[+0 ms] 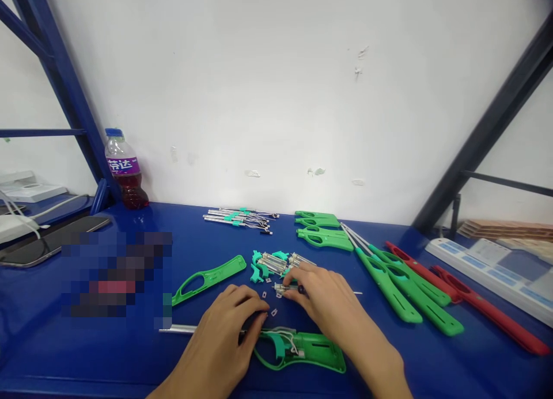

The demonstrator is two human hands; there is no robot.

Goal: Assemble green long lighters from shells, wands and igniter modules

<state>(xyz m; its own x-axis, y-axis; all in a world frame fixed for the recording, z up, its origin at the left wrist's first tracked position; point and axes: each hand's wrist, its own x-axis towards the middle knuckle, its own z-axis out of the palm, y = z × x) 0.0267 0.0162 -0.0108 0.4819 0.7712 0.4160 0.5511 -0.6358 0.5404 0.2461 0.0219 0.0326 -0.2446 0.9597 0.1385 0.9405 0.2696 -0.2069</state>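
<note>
My left hand (235, 324) rests on the blue table (129, 353), fingers curled and pinched on the metal tube (181, 329) of a half-built green lighter (302, 350). Its open green shell lies near the front edge with wires and a teal trigger showing. My right hand (322, 301) reaches over that shell and pinches a small clear cylindrical part (283, 287). Tiny white clips (273, 312) lie scattered between my hands. Just beyond them sits a heap of teal triggers and clear parts (272, 263).
An empty green shell half (211, 277) lies left. Wired metal tubes (239, 217) and stacked green shells (322, 229) lie farther back. Finished green lighters (401, 287) and red lighters (475, 304) lie right. A purple drink bottle (124, 168) stands back left by a tablet (43, 243).
</note>
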